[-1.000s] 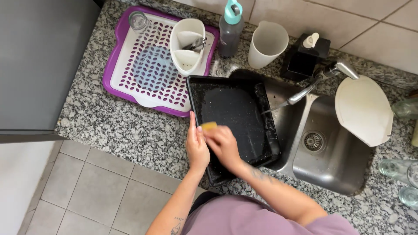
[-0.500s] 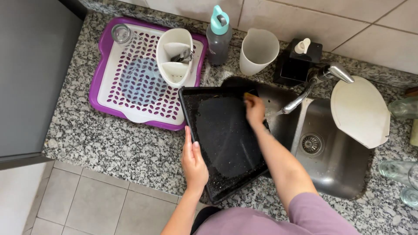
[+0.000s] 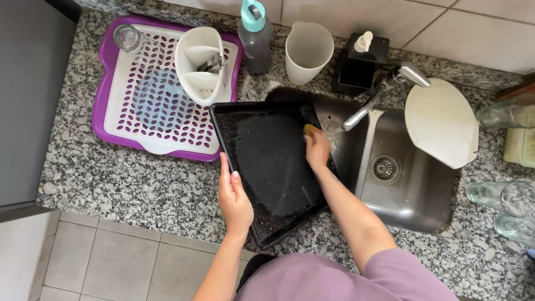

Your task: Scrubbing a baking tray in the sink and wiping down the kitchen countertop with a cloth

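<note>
Gripping a soapy black rectangular tray (image 3: 267,161), left hand (image 3: 234,198); right hand (image 3: 316,149) presses yellow sponge (image 3: 310,129)

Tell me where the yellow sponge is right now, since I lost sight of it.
In the head view the yellow sponge sits in the right hand, at the far right edge of the black baking tray, just left of the tap.

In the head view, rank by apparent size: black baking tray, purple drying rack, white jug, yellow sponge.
1. purple drying rack and black baking tray: look alike, unranked
2. white jug
3. yellow sponge, mostly hidden by the right hand
</note>
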